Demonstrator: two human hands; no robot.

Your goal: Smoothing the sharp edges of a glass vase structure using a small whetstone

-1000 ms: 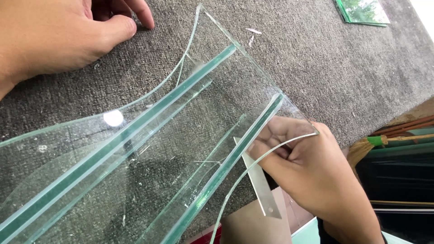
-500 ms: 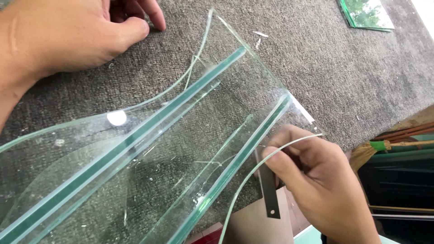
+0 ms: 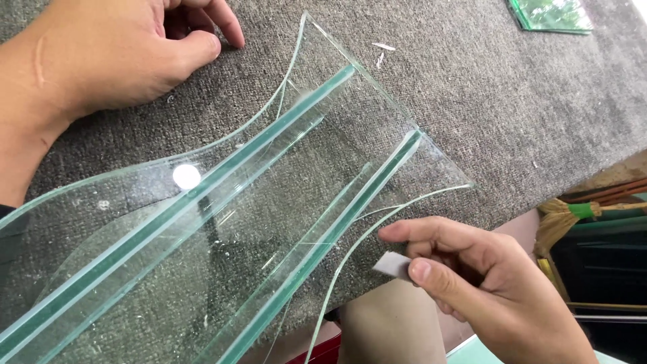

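On the table: grey carpet [image 3: 472, 101] covers the top, with clear glass [image 3: 269, 202] lying across it from the lower left of the frame to the upper middle.
Glass: curved cut pieces with green edges; two straight strips run diagonally, and small chips lie scattered on the surface.
Left hand: the left hand [image 3: 101, 61] rests in the upper left of the frame, loosely curled, fingertips on the carpet just beside the glass's curved edge; it grasps nothing.
Right hand: the right hand [image 3: 485, 283] sits in the lower right of the frame, past the table's edge, thumb and forefinger pinched on a small flat grey tool [image 3: 392, 265].
Tool: only its end shows between the fingers, just beside the glass's thin curved edge; whether it touches cannot be told.
Upper right: a green-edged glass offcut [image 3: 552, 13] lies on the carpet, well apart from both hands.
Right edge: a broom [image 3: 573, 212] with a green band lies below the table.
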